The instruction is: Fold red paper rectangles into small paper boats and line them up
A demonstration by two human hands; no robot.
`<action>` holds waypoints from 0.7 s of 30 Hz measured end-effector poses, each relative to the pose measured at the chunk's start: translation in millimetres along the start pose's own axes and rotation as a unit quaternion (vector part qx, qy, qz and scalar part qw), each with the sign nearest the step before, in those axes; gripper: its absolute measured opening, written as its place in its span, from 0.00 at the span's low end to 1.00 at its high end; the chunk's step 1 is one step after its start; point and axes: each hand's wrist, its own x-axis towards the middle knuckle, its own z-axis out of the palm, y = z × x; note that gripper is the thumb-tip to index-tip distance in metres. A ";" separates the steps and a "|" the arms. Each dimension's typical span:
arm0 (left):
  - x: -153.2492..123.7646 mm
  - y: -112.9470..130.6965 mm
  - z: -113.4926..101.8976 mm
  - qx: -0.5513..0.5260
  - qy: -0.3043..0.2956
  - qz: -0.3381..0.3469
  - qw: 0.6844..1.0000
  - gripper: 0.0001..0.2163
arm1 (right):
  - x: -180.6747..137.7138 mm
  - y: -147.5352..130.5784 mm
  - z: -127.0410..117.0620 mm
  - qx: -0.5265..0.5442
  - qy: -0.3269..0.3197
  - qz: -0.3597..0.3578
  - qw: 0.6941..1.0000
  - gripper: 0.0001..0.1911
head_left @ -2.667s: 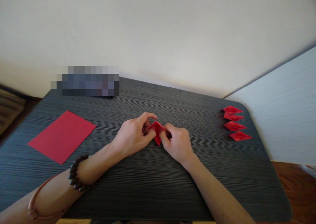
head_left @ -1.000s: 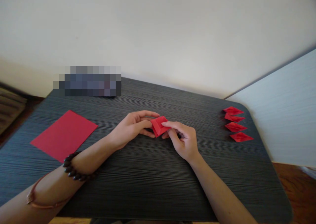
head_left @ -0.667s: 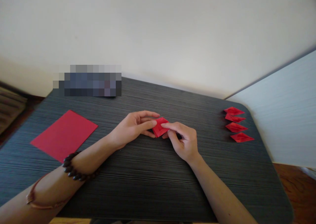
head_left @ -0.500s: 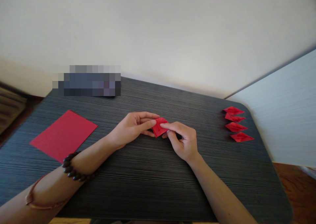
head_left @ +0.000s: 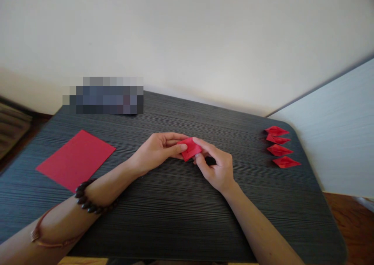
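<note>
A small folded piece of red paper is held between both hands above the middle of the dark table. My left hand grips its left side, thumb on top and fingers behind. On its right side my right hand pinches the edge, with the index finger at the upper corner and the thumb at the lower one. The fingers behind the paper are partly hidden. Beaded and cord bracelets circle my left forearm.
Flat red paper lies on the left of the table. Several folded red paper pieces stand in a column near the right edge. A blurred-out object is at the back left, by the wall. A pale panel borders the table's right side.
My right index finger has moved from the middle of the folded paper to its upper right edge. The paper's visible face looks flatter now. My left hand has barely moved.
</note>
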 end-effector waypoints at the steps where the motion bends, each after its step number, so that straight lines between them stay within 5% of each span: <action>1: -0.1 0.3 0.0 0.002 0.001 -0.001 1.000 0.16 | -0.4 -0.4 0.8 0.016 0.008 0.019 1.000 0.18; 6: -0.7 1.2 0.2 -0.010 -0.004 -0.004 1.000 0.15 | -3.0 -0.8 3.2 0.051 0.041 0.063 0.996 0.10; 21: 0.1 -4.0 -2.7 -0.027 -0.013 -0.005 1.000 0.15 | -4.3 2.3 0.4 0.031 0.052 0.009 0.998 0.12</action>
